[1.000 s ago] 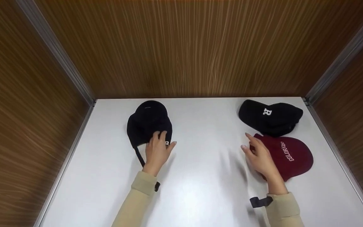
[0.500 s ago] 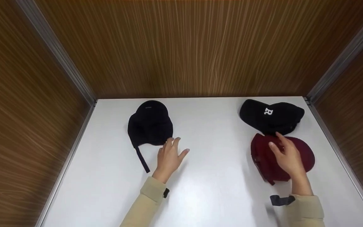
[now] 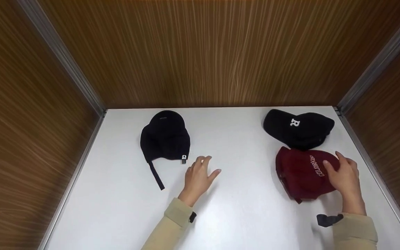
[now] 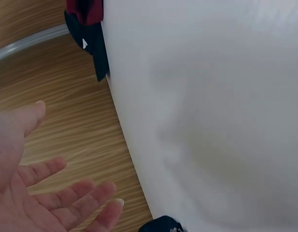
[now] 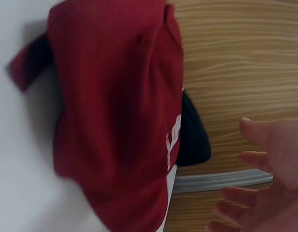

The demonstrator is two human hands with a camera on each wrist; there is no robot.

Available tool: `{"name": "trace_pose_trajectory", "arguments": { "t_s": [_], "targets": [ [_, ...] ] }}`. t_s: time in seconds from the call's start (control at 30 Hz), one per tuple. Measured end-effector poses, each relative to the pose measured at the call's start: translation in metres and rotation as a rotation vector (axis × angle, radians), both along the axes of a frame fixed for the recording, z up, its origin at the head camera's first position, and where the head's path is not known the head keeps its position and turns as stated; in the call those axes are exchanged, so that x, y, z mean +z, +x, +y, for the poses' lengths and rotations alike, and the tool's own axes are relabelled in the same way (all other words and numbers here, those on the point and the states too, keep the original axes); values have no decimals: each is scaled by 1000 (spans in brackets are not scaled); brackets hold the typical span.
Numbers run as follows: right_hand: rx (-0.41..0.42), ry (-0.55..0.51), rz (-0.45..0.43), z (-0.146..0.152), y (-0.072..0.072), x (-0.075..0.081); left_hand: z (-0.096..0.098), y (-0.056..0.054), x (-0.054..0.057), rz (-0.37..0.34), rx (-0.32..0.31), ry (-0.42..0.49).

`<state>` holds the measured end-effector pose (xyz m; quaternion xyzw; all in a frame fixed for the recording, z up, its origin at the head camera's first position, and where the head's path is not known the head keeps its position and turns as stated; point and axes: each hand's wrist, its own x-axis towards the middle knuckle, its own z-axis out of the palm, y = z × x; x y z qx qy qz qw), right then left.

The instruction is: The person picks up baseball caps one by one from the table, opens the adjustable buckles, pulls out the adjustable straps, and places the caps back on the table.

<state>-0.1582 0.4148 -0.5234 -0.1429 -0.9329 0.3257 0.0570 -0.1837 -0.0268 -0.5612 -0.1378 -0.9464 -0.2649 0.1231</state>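
On the right of the white table lies a dark red cap (image 3: pixel 300 173) with white lettering; it also fills much of the right wrist view. My right hand (image 3: pixel 346 177) hovers over its brim end, fingers spread and holding nothing. Behind it, touching it, is a black cap (image 3: pixel 307 130) with a white R. A dark navy cap (image 3: pixel 165 139) lies at the left with its strap stretched toward me and a small white tag at its edge. To the right of that tag my left hand (image 3: pixel 198 177) is held above the table, fingers loosely extended, nothing in it.
The white tabletop (image 3: pixel 234 139) runs back to a wood-grain wall (image 3: pixel 200 55). Wood-grain side panels (image 3: pixel 23 139) with grey metal corner strips (image 3: pixel 61 52) enclose it on the left and right.
My left hand has drawn away from the navy cap, to the right and toward me. The right hand has swept rightward across the red cap. The caps stay essentially in place.
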Motion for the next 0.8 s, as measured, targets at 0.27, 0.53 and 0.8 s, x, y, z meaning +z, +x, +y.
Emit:
{"name": "trace_pose_trajectory", "arguments": {
  "t_s": [0.27, 0.53, 0.8],
  "targets": [
    [33, 20, -111, 11, 5, -6, 12, 5, -3, -29, -35, 13],
    [128, 25, -112, 8, 7, -11, 21, 7, -2, -52, -48, 23],
    [147, 38, -101, 3, 9, -17, 30, 9, -1, -64, -65, 45]
  ]
}}
